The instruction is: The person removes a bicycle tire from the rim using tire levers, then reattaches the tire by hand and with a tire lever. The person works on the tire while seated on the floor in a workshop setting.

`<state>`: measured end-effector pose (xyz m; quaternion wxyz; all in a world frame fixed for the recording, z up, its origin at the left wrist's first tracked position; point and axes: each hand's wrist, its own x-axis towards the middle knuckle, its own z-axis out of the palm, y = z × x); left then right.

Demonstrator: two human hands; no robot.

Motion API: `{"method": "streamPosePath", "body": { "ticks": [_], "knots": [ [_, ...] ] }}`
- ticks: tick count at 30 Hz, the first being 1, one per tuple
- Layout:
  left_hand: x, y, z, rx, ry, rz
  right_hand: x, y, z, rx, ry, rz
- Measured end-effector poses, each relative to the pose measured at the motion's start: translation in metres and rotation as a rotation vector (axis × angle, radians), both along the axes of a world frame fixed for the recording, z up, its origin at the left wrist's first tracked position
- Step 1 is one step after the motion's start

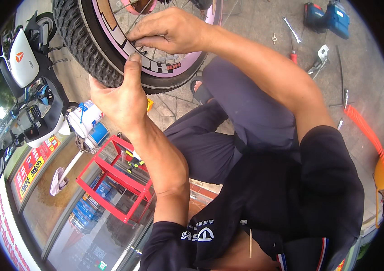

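A bicycle wheel with a knobby black tire (81, 43) and a pink rim (186, 68) stands before me at the top. My left hand (122, 97) grips the tire low on its left side, thumb on the sidewall and fingers behind the tread. At the rim's inner edge, my right hand (169, 32) is closed with thumb and forefinger together. What lies between those fingertips is too small to make out, and its other fingers are curled. Thin spokes and a pinkish hub part (140, 5) show behind it.
On the paving at right lie a blue cordless power tool (332, 18), a wrench (292, 30), a red-handled screwdriver (294, 58) and a coiled orange air hose (367, 131). A red metal rack (122, 180), white bucket (84, 116) and parked scooter (27, 58) are at left.
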<state>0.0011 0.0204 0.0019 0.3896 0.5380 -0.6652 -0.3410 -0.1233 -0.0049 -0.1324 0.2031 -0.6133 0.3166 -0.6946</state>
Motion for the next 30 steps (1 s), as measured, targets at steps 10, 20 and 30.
{"method": "streamPosePath", "body": {
  "ticks": [10, 20, 30],
  "knots": [
    [0.005, 0.001, 0.014, 0.066, -0.035, 0.019, -0.003, -0.008, -0.01, 0.049, 0.049, -0.009],
    [0.011, 0.0, 0.012, 0.083, 0.123, -0.01, -0.005, -0.003, 0.002, 0.096, 0.069, -0.028],
    [0.029, -0.014, -0.001, 0.228, 0.396, -0.013, -0.006, -0.004, -0.003, 0.041, 0.152, -0.043]
  ]
}}
